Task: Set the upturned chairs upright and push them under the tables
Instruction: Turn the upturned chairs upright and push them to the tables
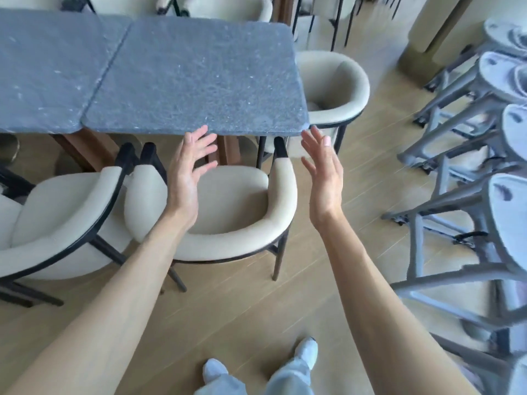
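Head view: both arms reach forward over a cream armchair (228,201) that stands upright on its legs on the wooden floor (342,280), its seat facing the grey stone counter (196,78); the front of the seat lies near the counter's near edge, so the chair is only partly tucked, by my reading. The left hand (185,178) hovers above the seat with fingers spread and straight, holding nothing; the right hand (323,178) is likewise spread, palm turned inward just beside the chair's right armrest, gripping nothing. A second cream chair (57,218) sits just left, its armrest almost touching the first; a third (336,89) stands at the counter's end; a row of grey stacked chairs (470,172) lines the right side.

The risk from here: a push given off-centre could swing the chair against its left neighbour; the black armrest tips may catch the counter's underside if they ride too high; a shove could scrape legs across the floor.
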